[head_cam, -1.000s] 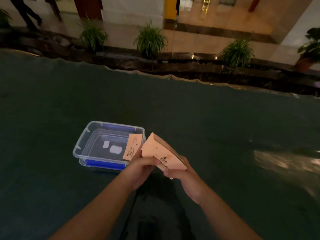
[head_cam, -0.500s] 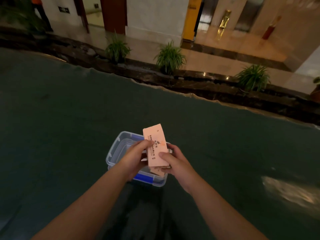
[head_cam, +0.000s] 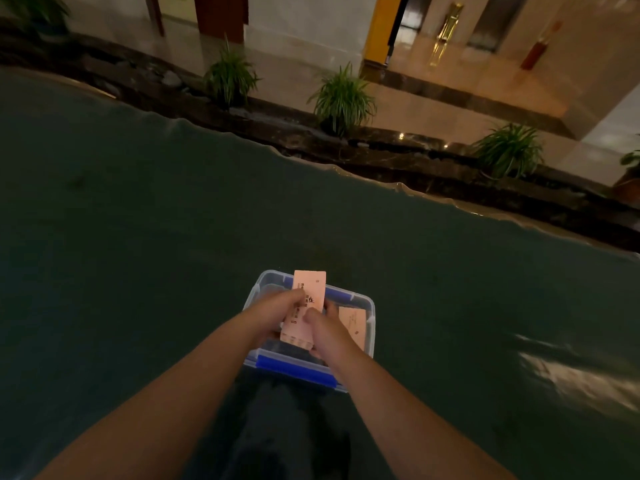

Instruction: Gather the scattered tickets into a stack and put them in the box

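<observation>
A stack of pink tickets point(head_cam: 306, 308) is held upright over the clear plastic box point(head_cam: 370, 308), which has blue clips and sits on the dark green table. My left hand point(head_cam: 277, 311) grips the stack's left edge. My right hand point(head_cam: 320, 329) holds its right and lower side. One single pink ticket point(head_cam: 353, 323) leans inside the box against its right wall. Most of the box's inside is hidden by my hands and the stack.
The dark green table cloth point(head_cam: 138, 237) stretches wide around the box. Its far edge runs diagonally from upper left to right. Beyond it are several potted plants point(head_cam: 341, 98) on a dark ledge and a lit tiled floor.
The stack has moved from the box's right side to directly above it and turned upright. The single ticket left my left hand and now leans inside the box. The camera view shifted.
</observation>
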`<action>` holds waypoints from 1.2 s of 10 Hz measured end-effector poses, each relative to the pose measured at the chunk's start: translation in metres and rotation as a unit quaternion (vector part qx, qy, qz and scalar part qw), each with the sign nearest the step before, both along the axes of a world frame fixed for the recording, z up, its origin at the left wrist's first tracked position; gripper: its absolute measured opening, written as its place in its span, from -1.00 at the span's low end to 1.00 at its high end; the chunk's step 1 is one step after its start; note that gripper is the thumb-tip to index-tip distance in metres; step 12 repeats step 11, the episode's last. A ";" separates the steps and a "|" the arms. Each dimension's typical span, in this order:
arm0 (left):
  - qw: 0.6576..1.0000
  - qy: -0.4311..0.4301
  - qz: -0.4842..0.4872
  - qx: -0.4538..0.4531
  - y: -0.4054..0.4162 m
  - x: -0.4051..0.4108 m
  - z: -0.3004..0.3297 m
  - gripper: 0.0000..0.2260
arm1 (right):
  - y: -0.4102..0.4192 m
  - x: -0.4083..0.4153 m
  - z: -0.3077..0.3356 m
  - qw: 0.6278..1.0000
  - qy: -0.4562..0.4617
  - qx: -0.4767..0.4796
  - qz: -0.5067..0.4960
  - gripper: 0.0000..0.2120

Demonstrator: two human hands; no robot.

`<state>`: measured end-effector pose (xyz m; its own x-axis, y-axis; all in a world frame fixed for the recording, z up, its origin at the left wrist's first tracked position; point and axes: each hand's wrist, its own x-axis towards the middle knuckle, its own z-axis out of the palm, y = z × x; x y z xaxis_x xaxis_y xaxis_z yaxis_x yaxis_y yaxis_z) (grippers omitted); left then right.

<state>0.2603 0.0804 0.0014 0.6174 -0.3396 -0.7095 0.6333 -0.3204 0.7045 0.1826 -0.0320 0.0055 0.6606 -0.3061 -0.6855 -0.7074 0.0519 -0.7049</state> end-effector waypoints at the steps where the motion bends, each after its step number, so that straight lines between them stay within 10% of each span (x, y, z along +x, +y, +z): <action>1: 0.999 0.033 -0.014 0.025 -0.012 0.004 -0.015 -0.78 | -0.002 0.011 -0.016 0.998 0.051 0.002 -0.035 -0.45; 7: 0.989 -0.038 -0.090 0.110 -0.023 -0.012 -0.024 -0.74 | -0.005 0.011 -0.034 0.981 0.131 -0.137 0.030 -0.54; 12: 0.958 -0.195 -0.101 0.182 0.005 -0.056 0.022 -0.46 | -0.035 -0.022 0.002 0.998 0.025 0.051 0.010 -0.79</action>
